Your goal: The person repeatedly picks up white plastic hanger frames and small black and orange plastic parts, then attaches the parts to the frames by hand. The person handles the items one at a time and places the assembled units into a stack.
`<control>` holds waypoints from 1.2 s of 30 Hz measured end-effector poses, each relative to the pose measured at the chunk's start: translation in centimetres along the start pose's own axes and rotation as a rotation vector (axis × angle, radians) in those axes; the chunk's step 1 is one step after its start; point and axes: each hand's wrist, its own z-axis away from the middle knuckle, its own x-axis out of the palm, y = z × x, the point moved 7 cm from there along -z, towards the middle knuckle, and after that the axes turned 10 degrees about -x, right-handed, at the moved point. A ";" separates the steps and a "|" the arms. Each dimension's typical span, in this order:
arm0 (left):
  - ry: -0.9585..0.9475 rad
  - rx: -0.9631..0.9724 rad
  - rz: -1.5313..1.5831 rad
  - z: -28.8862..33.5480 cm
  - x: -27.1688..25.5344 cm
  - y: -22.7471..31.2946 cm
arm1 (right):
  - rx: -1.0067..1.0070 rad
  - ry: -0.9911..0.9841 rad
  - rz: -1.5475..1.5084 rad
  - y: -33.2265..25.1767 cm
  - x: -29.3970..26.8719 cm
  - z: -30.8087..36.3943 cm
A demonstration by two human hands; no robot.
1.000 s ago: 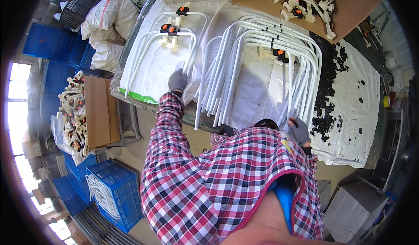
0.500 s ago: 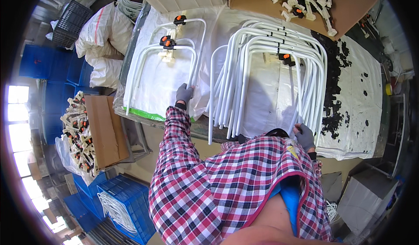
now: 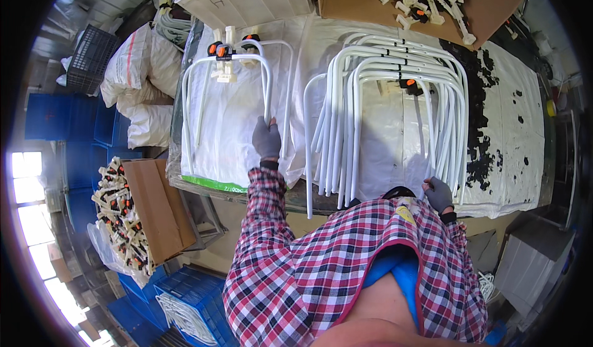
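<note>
My left hand (image 3: 267, 138), in a grey fingerless glove, is closed round the right leg of a white U-shaped tube frame (image 3: 269, 91). A black clamp with orange knobs and cream plastic parts (image 3: 222, 52) sits on that frame's crossbar. Behind it lies a second white tube frame (image 3: 291, 69) with a similar clamp. My right hand (image 3: 439, 195), gloved alike, has its fingers curled at the lower end of a white U-shaped tube (image 3: 428, 125) on the stack's near side. That tube carries a black-and-orange clamp (image 3: 410, 86). Several white U-shaped tubes (image 3: 336, 100) lie overlapping beside it.
Small black pieces (image 3: 479, 131) are scattered right of the stack. A cardboard box (image 3: 488, 13) of cream clamps and a pale bin (image 3: 247, 1) stand at the back. Another cardboard box (image 3: 157, 205) and a blue crate (image 3: 194, 297) are at lower left.
The frame in my left hand has shifted left and away, its clamp now overlapping the far frame's side. My right hand stays by the stack's near end. The view has shifted slightly.
</note>
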 end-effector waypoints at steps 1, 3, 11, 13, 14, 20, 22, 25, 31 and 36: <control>-0.100 -0.050 -0.017 -1.2 2.1 -0.6 | 0.007 -0.020 0.062 0.0 0.0 -0.2; -0.073 -0.005 0.025 -2.9 5.0 -0.8 | -0.065 -0.012 0.079 -0.4 -0.1 -0.5; -0.086 0.005 -0.116 -3.8 11.8 -0.6 | -0.015 0.118 -0.187 1.1 -0.6 2.2; -0.025 0.070 -0.043 -3.7 10.4 2.1 | -0.066 0.229 -0.251 1.3 -1.8 2.4; 0.045 0.216 0.063 -3.0 9.3 4.7 | 0.001 0.298 -0.246 2.2 -2.7 2.5; -0.275 0.686 0.308 0.7 8.5 19.7 | 0.060 0.719 0.033 4.1 -7.0 3.0; -0.250 0.740 0.004 2.3 10.9 23.3 | 0.072 0.754 0.059 4.6 -7.1 3.6; -0.283 0.637 -0.366 2.9 15.4 25.8 | 0.127 0.685 0.053 4.8 -6.0 4.4; -0.206 0.475 -0.469 -3.2 16.9 25.9 | -0.039 0.690 0.203 -1.0 -4.1 1.8; -0.294 0.424 -0.376 -4.2 16.2 25.9 | 0.034 0.360 0.336 -2.9 -0.5 -4.5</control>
